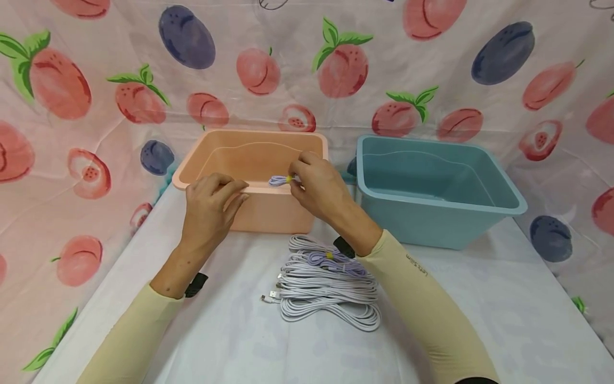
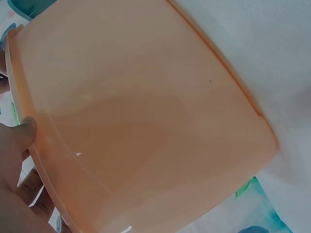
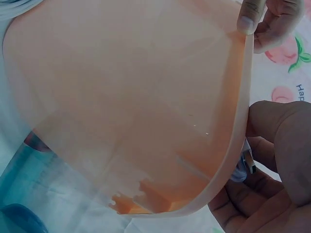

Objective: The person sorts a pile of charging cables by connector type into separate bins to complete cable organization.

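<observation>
At the near rim of an orange plastic bin [image 1: 268, 212], my left hand [image 1: 207, 209] grips the edge, thumb outside and fingers over the inner side. My right hand [image 1: 317, 184] holds a small bundled lilac cable [image 1: 278, 181] with a yellow tie above the bin's opening, near its right end. The right wrist view shows a USB plug [image 3: 250, 162] of that cable by the fingers. On the table in front of the bin lies a pile of coiled white cables [image 1: 331, 290], with another lilac cable [image 1: 318, 259] with a yellow tie on top.
A blue-green bin [image 1: 412, 221] stands right of the orange one. Behind both hangs a fruit-printed cloth [image 1: 288, 32]. White cloth [image 1: 230, 330] covers the table. Loose USB plugs [image 1: 274, 294] stick out at the left of the cable pile.
</observation>
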Demonstrator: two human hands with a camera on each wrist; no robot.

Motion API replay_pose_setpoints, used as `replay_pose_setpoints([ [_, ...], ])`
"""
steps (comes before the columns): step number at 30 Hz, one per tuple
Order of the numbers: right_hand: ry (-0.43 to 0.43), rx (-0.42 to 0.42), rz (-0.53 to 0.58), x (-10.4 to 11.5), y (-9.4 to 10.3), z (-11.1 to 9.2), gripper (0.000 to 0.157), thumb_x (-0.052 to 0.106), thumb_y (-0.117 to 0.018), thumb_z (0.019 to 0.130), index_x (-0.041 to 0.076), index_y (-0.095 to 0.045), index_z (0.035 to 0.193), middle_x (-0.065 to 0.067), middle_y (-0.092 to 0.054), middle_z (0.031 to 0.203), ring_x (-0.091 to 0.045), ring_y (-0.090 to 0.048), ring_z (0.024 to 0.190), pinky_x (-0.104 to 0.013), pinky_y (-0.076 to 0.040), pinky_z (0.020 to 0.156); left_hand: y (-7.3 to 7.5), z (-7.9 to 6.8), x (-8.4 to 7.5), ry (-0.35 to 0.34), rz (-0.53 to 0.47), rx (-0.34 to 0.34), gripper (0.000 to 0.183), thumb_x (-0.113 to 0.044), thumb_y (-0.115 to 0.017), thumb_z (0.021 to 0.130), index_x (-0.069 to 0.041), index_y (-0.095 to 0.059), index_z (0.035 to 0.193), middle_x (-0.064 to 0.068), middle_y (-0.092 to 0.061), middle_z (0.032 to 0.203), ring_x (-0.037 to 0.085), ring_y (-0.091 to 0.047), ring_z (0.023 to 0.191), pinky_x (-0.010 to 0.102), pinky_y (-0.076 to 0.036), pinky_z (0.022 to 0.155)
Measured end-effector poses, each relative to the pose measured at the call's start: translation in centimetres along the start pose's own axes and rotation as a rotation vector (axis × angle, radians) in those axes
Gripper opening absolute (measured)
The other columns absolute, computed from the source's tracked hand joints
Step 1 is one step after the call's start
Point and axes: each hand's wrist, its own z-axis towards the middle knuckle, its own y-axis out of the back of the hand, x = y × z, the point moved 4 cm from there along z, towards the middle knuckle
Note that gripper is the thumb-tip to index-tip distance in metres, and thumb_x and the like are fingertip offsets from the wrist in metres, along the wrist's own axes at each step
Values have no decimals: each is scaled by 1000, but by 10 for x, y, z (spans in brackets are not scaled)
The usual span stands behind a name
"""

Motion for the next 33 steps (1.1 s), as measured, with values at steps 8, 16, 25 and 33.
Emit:
replay_pose_setpoints([
  [8, 39, -48, 26, -1, 0, 0, 10, 2, -77, 89, 1, -75, 99, -11, -67, 99, -25, -63, 82, -39, -55, 77, 0, -1, -1, -1, -7, -3, 17, -12, -83, 92, -12, -80, 109, 11, -68, 103, 35, -65, 96, 58, -39, 86],
  [16, 62, -84, 21, -1, 2, -5, 9, 0, -75, 89, 1, -74, 98, -12, -66, 99, -27, -63, 86, -39, -55, 80, 0, -1, -1, -2, -5, -3, 17, -11, -84, 92, -11, -80, 108, 11, -68, 103, 35, -65, 97, 59, -40, 87],
  [25, 84, -124, 28, 3, 8, -16, 11, -2, -74, 87, 3, -75, 97, -10, -65, 95, -27, -62, 83, -41, -54, 77, -1, 0, -1, -6, -8, -12, 17, -11, -84, 91, -11, -81, 108, 11, -68, 102, 35, -65, 95, 59, -40, 86],
  [33, 90, -160, 23, 7, 20, -30, 12, 2, -78, 86, 5, -76, 98, -7, -66, 94, -28, -62, 81, -44, -53, 78, -1, -1, 0, 1, -5, -7, 17, -11, -84, 91, -11, -80, 108, 11, -68, 103, 35, -65, 97, 59, -39, 87],
])
